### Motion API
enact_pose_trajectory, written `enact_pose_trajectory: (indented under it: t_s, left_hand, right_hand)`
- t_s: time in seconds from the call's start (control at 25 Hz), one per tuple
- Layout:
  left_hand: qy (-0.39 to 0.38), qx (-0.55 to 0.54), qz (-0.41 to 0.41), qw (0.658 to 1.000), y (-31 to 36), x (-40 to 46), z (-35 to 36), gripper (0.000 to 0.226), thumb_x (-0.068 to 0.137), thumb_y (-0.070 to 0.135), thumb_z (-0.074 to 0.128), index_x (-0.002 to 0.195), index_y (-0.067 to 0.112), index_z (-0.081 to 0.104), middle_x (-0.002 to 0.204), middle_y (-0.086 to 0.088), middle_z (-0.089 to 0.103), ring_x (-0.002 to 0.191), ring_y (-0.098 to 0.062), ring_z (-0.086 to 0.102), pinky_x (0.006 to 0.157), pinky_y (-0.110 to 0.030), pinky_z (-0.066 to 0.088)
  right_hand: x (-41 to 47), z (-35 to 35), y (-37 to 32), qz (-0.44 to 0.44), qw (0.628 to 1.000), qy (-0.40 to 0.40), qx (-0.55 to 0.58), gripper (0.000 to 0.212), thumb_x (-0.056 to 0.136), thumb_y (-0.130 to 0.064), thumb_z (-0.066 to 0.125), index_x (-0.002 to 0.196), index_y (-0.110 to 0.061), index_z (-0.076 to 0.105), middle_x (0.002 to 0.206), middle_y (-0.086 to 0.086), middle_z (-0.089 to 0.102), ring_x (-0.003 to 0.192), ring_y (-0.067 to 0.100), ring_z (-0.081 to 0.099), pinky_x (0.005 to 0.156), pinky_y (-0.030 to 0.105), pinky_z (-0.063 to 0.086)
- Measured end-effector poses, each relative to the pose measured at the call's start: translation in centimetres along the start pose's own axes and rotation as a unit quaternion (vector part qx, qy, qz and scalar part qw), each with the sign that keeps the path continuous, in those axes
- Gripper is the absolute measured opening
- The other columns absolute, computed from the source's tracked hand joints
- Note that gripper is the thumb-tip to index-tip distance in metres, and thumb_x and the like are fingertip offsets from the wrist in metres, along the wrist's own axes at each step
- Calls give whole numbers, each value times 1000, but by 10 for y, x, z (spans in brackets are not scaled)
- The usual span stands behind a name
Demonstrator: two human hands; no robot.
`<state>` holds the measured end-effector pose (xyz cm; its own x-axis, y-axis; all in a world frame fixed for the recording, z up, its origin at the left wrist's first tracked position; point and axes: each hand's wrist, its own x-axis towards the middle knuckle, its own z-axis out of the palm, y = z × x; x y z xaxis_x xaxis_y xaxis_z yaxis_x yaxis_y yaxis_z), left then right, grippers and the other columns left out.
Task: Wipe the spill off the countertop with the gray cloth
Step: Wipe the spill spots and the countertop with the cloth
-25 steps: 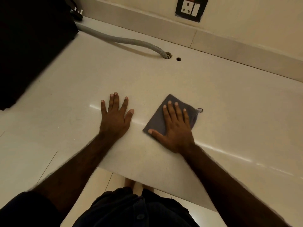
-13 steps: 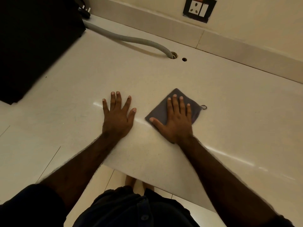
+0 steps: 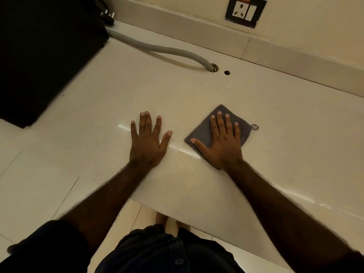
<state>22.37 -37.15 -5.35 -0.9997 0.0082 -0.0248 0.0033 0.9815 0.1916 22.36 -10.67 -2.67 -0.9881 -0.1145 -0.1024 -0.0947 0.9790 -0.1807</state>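
Note:
The gray cloth [image 3: 204, 131] lies folded flat on the pale countertop [image 3: 285, 119], its small hanging loop pointing right. My right hand [image 3: 222, 142] presses down on it with the palm flat and the fingers spread, covering most of it. My left hand [image 3: 147, 140] rests flat on the bare countertop to the left of the cloth, fingers apart, holding nothing. A glossy streak of reflected light runs between the two hands. I cannot make out a distinct spill.
A gray corrugated hose [image 3: 157, 49] runs across the back into a hole, with a second small hole [image 3: 227, 72] beside it. A black appliance [image 3: 43, 52] fills the far left. A wall socket [image 3: 245, 11] sits above the backsplash. The counter's front edge is near my body.
My right hand has slid the cloth a little away from me, toward the wall. My left hand has stayed where it was.

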Motion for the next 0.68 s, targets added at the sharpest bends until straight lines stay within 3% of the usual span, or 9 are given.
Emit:
enact_pose_trajectory:
  t_s: [0.16, 0.32, 0.4, 0.52, 0.68]
  left_hand:
    - [3, -4, 3, 1000, 1, -2, -3, 84, 99, 75, -4, 166, 25, 2, 175, -12, -3, 162, -27, -9, 129, -59, -3]
    - [-3, -6, 0, 1000, 0, -2, -3, 85, 98, 76, -2, 166, 26, 0, 175, -11, -6, 162, -26, -12, 129, -59, -4]
    - [-9, -16, 1, 1000, 0, -2, -4, 84, 98, 76, -2, 166, 27, -1, 175, -10, -8, 161, -25, -14, 129, -59, -4]
    - [-11, -20, 8, 1000, 2, -3, -7, 84, 98, 76, -3, 166, 26, -1, 175, -10, -10, 161, -25, -15, 129, -60, -4]
    - [-21, -23, 5, 999, 3, -3, -10, 86, 96, 76, -6, 166, 26, -1, 175, -11, -9, 161, -25, -14, 129, -60, -4]
  right_hand:
    - [-11, 14, -37, -74, 997, -5, -6, 119, 87, -100, 18, 173, -21, -1, 182, 4, -9, 169, 26, -14, 135, 59, -3]
    - [-80, 26, -3, -164, 986, 6, 3, 118, 87, -99, 35, 174, -27, 1, 183, -3, -8, 170, 21, -8, 135, 55, 1]
    - [-94, 18, 39, -147, 989, 10, -11, 115, 87, -97, 38, 174, -29, 3, 183, -6, -6, 170, 19, -6, 134, 53, 5]
    - [-67, -5, 76, -28, 999, -17, -10, 113, 89, -98, 32, 173, -32, -2, 182, -7, -11, 168, 17, -14, 136, 57, 4]
    - [2, -15, 33, 5, 998, -58, 25, 119, 84, -100, 30, 173, -26, 3, 182, 1, -13, 168, 26, -16, 133, 61, -11]
